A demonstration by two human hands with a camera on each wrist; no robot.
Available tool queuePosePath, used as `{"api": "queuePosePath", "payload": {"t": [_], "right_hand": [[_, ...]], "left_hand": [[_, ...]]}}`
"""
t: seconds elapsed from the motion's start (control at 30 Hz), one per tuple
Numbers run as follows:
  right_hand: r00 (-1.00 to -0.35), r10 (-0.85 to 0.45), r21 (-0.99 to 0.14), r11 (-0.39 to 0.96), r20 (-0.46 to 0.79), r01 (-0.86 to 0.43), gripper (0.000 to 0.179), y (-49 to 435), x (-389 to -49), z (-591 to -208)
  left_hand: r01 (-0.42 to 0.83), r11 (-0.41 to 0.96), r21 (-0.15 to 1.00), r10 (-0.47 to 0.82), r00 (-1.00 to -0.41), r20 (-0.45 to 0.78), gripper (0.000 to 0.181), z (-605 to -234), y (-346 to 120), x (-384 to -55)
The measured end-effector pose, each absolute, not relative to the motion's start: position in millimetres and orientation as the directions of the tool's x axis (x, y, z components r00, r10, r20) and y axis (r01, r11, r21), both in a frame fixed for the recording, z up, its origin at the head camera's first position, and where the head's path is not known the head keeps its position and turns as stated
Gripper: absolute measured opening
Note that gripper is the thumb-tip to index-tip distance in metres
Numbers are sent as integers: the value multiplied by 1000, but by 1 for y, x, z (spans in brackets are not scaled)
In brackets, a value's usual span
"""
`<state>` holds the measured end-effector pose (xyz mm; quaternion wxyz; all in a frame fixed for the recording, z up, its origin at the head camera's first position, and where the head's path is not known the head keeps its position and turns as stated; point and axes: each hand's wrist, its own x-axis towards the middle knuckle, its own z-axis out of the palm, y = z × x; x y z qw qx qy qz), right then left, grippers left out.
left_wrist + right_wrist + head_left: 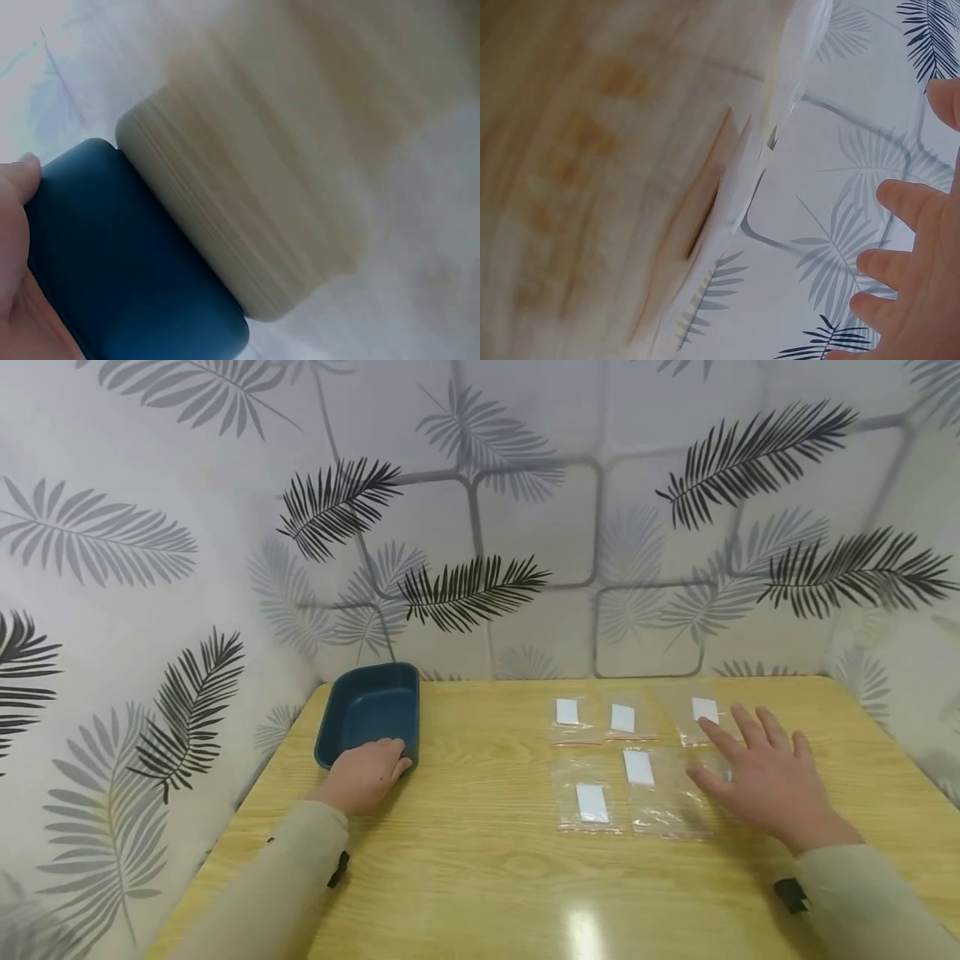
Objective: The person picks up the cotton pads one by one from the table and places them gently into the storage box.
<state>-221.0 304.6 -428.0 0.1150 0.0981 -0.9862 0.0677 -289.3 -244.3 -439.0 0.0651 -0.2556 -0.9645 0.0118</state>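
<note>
At the table's far left corner stands a dark blue plastic bin (378, 714) with rounded corners. My left hand (366, 775) grips its near wall, the fingers over the rim; the left wrist view shows the bin (127, 262) beside the thumb (28, 176). On the right, several clear zip bags, each with a white card inside, lie in two rows. My right hand (776, 777) spreads its fingers over the right end of these rows, holding nothing. Its fingertips overlap the back right bag (675, 706). Beneath the hand, another white piece is mostly hidden.
The bags include a back left one (567, 727), a back middle one (628, 727), a front left one (592, 810) and a larger front middle one (667, 806). A leaf-patterned wall (525, 635) meets the back edge of the wooden table (480, 860).
</note>
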Motion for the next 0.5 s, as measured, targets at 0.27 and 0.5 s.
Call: {"api": "queuePosePath", "payload": {"t": [0.27, 0.5], "right_hand": [[-953, -185, -103, 971, 240, -214, 78, 301, -221, -425], [-952, -190, -103, 970, 239, -219, 77, 297, -221, -423]], "left_hand": [[485, 874, -38, 487, -870, 74, 21, -435, -199, -276], [534, 845, -25, 534, -842, 75, 22, -432, -165, -262]]}}
